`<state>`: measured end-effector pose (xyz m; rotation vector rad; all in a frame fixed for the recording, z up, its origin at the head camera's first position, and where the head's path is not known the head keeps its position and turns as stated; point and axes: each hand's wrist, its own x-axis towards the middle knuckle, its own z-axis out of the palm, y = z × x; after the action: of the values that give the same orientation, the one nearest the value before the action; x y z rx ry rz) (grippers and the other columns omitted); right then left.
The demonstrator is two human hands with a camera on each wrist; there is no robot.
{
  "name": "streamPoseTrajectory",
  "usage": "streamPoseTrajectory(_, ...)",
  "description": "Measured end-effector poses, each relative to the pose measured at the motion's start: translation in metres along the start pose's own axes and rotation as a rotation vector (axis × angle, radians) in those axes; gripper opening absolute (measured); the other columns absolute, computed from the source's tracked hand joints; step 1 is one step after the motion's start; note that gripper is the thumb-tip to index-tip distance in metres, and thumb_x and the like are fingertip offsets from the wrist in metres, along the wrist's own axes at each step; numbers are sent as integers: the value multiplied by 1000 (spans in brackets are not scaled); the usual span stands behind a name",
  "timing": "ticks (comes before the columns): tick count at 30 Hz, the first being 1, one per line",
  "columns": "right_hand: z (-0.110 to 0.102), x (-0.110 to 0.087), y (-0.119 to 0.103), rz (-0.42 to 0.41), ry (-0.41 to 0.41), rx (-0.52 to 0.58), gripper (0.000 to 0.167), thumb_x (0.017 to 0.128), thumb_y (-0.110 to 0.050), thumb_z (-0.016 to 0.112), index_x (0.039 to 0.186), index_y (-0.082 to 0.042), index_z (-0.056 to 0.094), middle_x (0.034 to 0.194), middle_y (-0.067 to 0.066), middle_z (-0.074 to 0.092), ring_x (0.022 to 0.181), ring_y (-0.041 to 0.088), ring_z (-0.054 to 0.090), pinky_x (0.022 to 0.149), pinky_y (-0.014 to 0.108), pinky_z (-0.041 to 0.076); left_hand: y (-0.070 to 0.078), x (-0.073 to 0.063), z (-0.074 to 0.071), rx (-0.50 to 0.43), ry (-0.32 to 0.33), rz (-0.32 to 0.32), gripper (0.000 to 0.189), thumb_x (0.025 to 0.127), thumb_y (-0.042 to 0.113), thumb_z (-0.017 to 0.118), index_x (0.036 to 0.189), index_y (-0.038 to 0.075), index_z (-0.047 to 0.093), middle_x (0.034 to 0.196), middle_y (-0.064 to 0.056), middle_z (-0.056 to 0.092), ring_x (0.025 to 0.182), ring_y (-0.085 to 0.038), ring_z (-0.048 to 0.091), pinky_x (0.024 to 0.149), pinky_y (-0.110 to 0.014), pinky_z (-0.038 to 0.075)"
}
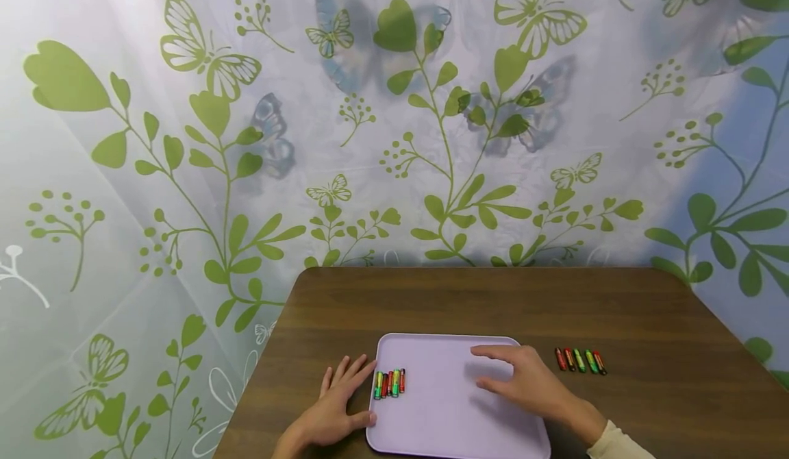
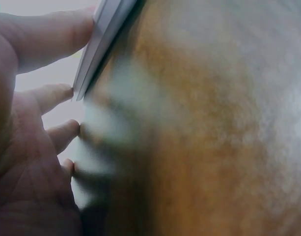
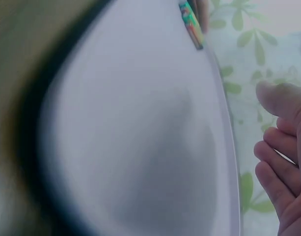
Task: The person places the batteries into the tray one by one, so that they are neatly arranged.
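A lilac tray (image 1: 456, 404) lies on the table. Inside its left edge, several small red and green batteries (image 1: 390, 383) stand side by side in a row. My left hand (image 1: 333, 404) is spread at the tray's left side, with thumb and index fingertips right at the rim (image 2: 102, 37). My right hand (image 1: 530, 380) hovers over the tray's right part, thumb and fingers apart and nothing between them. In the right wrist view its fingers (image 3: 280, 162) are loosely bent above the tray, and the battery row (image 3: 191, 27) shows at the far end.
Right of the tray, several more red and green batteries (image 1: 580, 360) lie in a slanted row on the brown wooden table (image 1: 493, 301). Behind the table's far edge hangs a pale curtain (image 1: 370, 151) printed with green leaves and butterflies.
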<state>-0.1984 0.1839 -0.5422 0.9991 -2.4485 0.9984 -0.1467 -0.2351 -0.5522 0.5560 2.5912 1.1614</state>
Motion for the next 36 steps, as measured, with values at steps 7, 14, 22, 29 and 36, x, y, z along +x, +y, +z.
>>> streamPoseTrajectory(7, -27, -21, 12, 77, 5, -47, 46, 83, -28, 98, 124, -16, 83, 121, -9, 83, 112, 9, 78, 91, 14, 59, -2, 0, 1, 0, -2, 2, 91, 96, 38, 81, 172, 18, 36, 181, -24, 21, 166, -59, -4, 122, -81, -16)
streamPoseTrajectory(14, -54, -35, 25, 152, -16, -70, 46, 83, -28, 97, 127, -22, 83, 122, -6, 83, 110, 1, 75, 85, 18, 60, -3, 0, 2, -3, -2, -9, 91, 95, 39, 82, 172, 19, 37, 181, -24, 22, 166, -58, -4, 122, -81, -16)
streamPoseTrajectory(22, -84, -47, 42, 114, 18, -111, 55, 77, -24, 101, 128, -26, 82, 102, -11, 81, 84, -2, 68, 71, 10, 49, -2, 0, 2, -7, -3, -3, 92, 96, 39, 81, 173, 18, 36, 181, -23, 21, 167, -58, -5, 122, -81, -16)
streamPoseTrajectory(29, -111, -59, 56, 187, -7, -130, 56, 78, -29, 100, 131, -25, 80, 115, 4, 84, 89, -1, 71, 67, 25, 58, -3, 2, 2, 4, 2, 7, 92, 96, 39, 82, 173, 19, 36, 181, -24, 21, 167, -58, -4, 122, -81, -16)
streamPoseTrajectory(36, -132, -72, 72, 242, -52, -214, 59, 76, -34, 101, 131, -21, 81, 121, 2, 84, 105, 2, 76, 78, 23, 62, -4, 3, 3, 5, 5, 11, 92, 96, 38, 82, 173, 18, 36, 181, -24, 21, 167, -58, -4, 122, -81, -16)
